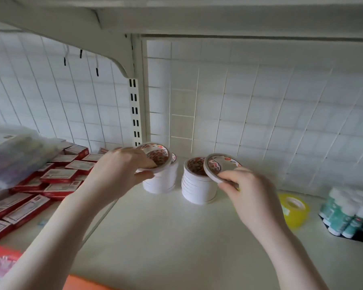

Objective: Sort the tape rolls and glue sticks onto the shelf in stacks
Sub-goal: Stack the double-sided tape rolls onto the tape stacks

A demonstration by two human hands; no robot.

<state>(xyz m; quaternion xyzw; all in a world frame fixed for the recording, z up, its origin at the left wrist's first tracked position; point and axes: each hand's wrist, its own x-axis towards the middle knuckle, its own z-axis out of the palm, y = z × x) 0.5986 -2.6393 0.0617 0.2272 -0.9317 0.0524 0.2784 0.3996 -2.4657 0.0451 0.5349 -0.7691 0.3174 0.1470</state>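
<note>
Two stacks of thin white tape rolls stand on the white shelf: a left stack and a right stack. My left hand pinches one thin white roll, tilted just over the left stack. My right hand pinches another thin roll, tilted above the right stack's rim. A yellow tape roll lies to the right. A pack of white-capped green glue sticks sits at the far right.
Red and white flat boxes are piled on the left shelf section, with a clear plastic bag over them. A wire grid back wall, a slotted upright and an upper shelf bound the space.
</note>
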